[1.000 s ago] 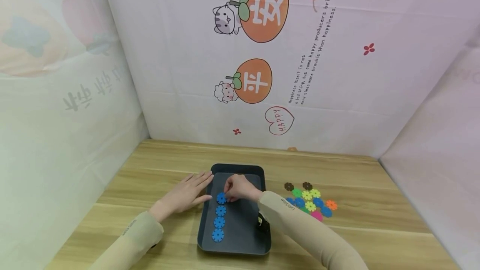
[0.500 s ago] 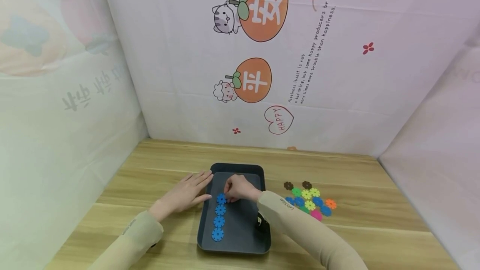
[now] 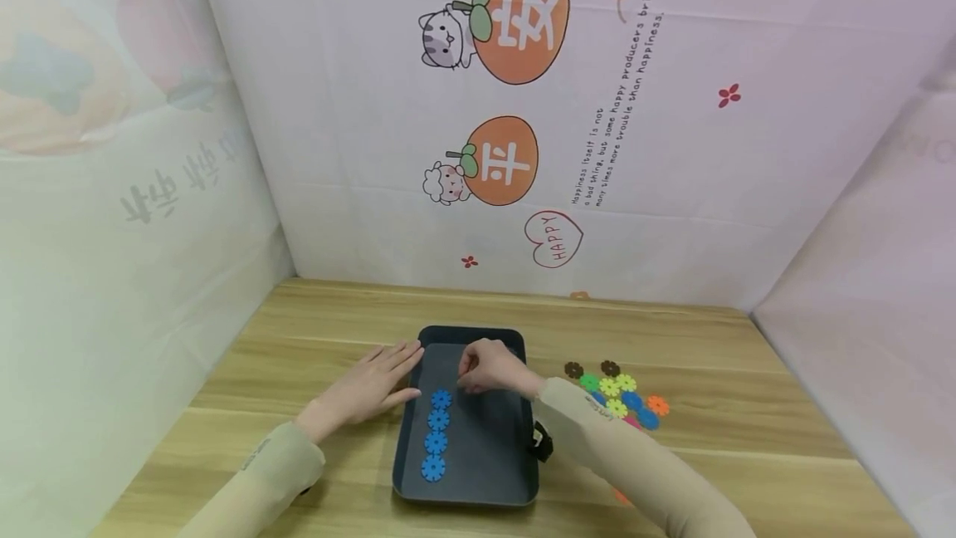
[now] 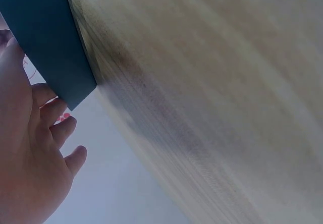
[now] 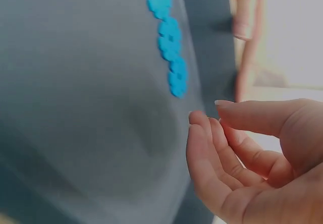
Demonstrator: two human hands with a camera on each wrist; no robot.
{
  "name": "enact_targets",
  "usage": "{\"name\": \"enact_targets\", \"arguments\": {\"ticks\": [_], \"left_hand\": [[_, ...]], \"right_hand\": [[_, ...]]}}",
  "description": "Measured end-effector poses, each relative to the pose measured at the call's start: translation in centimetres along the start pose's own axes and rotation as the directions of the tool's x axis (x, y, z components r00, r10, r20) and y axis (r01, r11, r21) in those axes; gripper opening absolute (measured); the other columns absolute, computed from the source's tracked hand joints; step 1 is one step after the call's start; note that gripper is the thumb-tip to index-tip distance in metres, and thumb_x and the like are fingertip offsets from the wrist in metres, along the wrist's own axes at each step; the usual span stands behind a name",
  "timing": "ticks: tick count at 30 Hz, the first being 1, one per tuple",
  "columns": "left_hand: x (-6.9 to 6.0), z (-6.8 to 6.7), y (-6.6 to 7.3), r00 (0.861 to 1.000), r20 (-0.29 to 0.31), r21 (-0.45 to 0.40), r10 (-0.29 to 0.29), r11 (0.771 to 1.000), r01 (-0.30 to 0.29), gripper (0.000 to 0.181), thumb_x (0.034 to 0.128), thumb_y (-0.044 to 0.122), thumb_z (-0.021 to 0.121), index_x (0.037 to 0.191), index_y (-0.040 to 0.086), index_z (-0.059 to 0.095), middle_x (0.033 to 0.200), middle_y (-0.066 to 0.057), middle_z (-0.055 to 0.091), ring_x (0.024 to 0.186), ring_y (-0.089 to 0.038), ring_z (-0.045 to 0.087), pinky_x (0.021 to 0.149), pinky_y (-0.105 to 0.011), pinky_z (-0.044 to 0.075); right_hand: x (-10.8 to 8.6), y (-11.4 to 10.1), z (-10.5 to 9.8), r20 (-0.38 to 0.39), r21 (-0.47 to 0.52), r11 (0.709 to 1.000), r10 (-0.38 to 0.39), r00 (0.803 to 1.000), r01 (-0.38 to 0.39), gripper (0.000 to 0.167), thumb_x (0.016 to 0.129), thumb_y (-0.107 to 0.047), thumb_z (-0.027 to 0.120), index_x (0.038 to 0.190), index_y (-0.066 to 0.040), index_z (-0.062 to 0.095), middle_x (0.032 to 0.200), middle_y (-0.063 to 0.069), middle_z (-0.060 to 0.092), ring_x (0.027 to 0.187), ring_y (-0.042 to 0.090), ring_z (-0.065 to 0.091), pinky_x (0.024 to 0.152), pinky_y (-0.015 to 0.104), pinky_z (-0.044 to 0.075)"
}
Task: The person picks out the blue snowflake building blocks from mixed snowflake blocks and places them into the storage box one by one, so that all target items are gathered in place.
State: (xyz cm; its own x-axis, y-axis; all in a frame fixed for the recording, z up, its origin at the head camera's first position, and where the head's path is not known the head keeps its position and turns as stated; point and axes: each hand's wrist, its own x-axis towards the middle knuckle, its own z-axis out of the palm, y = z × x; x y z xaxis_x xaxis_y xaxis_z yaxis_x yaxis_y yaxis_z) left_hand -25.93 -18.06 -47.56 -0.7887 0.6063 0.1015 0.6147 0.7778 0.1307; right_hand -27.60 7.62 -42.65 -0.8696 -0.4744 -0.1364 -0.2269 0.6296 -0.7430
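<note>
Hovering above the dark tray (image 3: 478, 455), my right hand (image 3: 489, 366) is loosely curled — a narrow gap between thumb and fingertips. Four blue discs (image 3: 433, 446) (notched at the rim) lie in one column along the tray's left side. My left hand (image 3: 371, 384), fingers extended, touches its left edge.

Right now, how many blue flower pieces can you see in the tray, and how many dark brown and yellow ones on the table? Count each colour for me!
Blue pieces in the tray: 4
Dark brown pieces on the table: 2
Yellow pieces on the table: 3
Total: 9
</note>
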Motion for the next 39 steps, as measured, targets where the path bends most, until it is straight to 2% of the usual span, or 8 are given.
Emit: {"name": "enact_targets", "arguments": {"ticks": [6, 9, 15, 17, 21, 27, 32, 39], "left_hand": [[0.0, 0.0, 0.1, 1.000, -0.001, 0.002, 0.007, 1.000, -0.007, 0.070, 0.1022, 0.051, 0.045, 0.157, 0.009, 0.030, 0.163, -0.011, 0.030, 0.150, -0.034, 0.032, 0.121, -0.056, 0.027], [0.0, 0.0, 0.1, 1.000, 0.000, 0.002, 0.009, 1.000, -0.009, 0.070, 0.1023, 0.051, 0.045, 0.157, 0.009, 0.030, 0.163, -0.011, 0.030, 0.150, -0.034, 0.032, 0.122, -0.056, 0.027], [0.0, 0.2, 0.0, 1.000, -0.003, 0.000, 0.005, 1.000, -0.005, 0.070, 0.1026, 0.051, 0.045, 0.157, 0.009, 0.030, 0.164, -0.011, 0.029, 0.151, -0.034, 0.031, 0.122, -0.056, 0.027], [0.0, 0.1, 0.0, 1.000, -0.004, 0.000, 0.005, 1.000, -0.005, 0.070, 0.1027, 0.051, 0.045, 0.157, 0.009, 0.029, 0.164, -0.011, 0.029, 0.151, -0.034, 0.030, 0.122, -0.056, 0.027], [0.0, 0.1, 0.0, 1.000, -0.009, 0.000, 0.010, 1.000, -0.010, 0.070, 0.1026, 0.050, 0.045, 0.157, 0.009, 0.030, 0.163, -0.012, 0.030, 0.150, -0.034, 0.031, 0.122, -0.056, 0.027], [-0.1, 0.0, 0.1, 1.000, -0.010, -0.001, 0.007, 1.000, -0.007, 0.070, 0.1027, 0.050, 0.045, 0.157, 0.009, 0.030, 0.163, -0.011, 0.030, 0.150, -0.034, 0.031, 0.122, -0.056, 0.027], [-0.1, 0.0, 0.1, 1.000, -0.007, -0.006, 0.004, 1.000, -0.004, 0.070, 0.1027, 0.050, 0.045, 0.157, 0.009, 0.029, 0.163, -0.011, 0.030, 0.151, -0.033, 0.031, 0.122, -0.056, 0.027], [-0.1, 0.0, 0.1, 1.000, 0.002, -0.015, 0.003, 1.000, -0.003, 0.070, 0.1029, 0.050, 0.044, 0.157, 0.009, 0.029, 0.163, -0.012, 0.029, 0.151, -0.034, 0.030, 0.122, -0.057, 0.026]], "right_hand": [[-2.5, 1.3, -3.6, -0.042, -0.014, 0.999, -0.030, 0.999, 0.030, 0.007, 0.089, -0.004, 0.070, 0.091, 0.001, 0.066, 0.085, 0.013, 0.071, 0.071, 0.020, 0.070, 0.069, 0.037, 0.062], [-4.0, 2.7, -5.3, -0.061, 0.007, 1.000, -0.029, 0.998, 0.029, 0.009, 0.090, -0.004, 0.068, 0.092, 0.003, 0.064, 0.087, 0.015, 0.069, 0.073, 0.024, 0.069, 0.072, 0.042, 0.061], [-7.2, 6.0, -7.9, -0.131, -0.006, 0.999, 0.036, 0.991, -0.037, 0.009, 0.090, -0.006, 0.068, 0.091, 0.002, 0.063, 0.086, 0.013, 0.067, 0.073, 0.019, 0.065, 0.068, 0.038, 0.060], [-8.2, 7.1, -8.4, -0.154, -0.019, 0.998, 0.062, 0.986, -0.066, 0.009, 0.090, -0.007, 0.069, 0.090, 0.000, 0.063, 0.085, 0.010, 0.067, 0.072, 0.014, 0.062, 0.066, 0.035, 0.059], [-10.3, 9.0, -9.4, -0.172, -0.010, 0.996, 0.087, 0.981, -0.090, 0.010, 0.089, -0.007, 0.069, 0.090, 0.001, 0.063, 0.085, 0.010, 0.066, 0.072, 0.017, 0.061, 0.064, 0.038, 0.059], [-13.3, 11.5, -11.0, -0.205, -0.029, 0.988, 0.143, 0.968, -0.152, 0.015, 0.090, -0.012, 0.068, 0.093, 0.001, 0.062, 0.091, 0.011, 0.065, 0.076, 0.017, 0.059, 0.063, 0.032, 0.055], [-14.8, 13.3, -11.7, -0.237, -0.063, 0.975, 0.193, 0.952, -0.213, 0.015, 0.089, -0.012, 0.069, 0.091, 0.001, 0.063, 0.084, 0.009, 0.065, 0.072, 0.015, 0.056, 0.059, 0.027, 0.050], [-16.2, 15.7, -11.9, -0.269, -0.094, 0.970, 0.194, 0.943, -0.226, 0.014, 0.086, -0.009, 0.072, 0.089, 0.003, 0.064, 0.074, 0.006, 0.063, 0.063, 0.011, 0.054, 0.054, 0.023, 0.048]]}}
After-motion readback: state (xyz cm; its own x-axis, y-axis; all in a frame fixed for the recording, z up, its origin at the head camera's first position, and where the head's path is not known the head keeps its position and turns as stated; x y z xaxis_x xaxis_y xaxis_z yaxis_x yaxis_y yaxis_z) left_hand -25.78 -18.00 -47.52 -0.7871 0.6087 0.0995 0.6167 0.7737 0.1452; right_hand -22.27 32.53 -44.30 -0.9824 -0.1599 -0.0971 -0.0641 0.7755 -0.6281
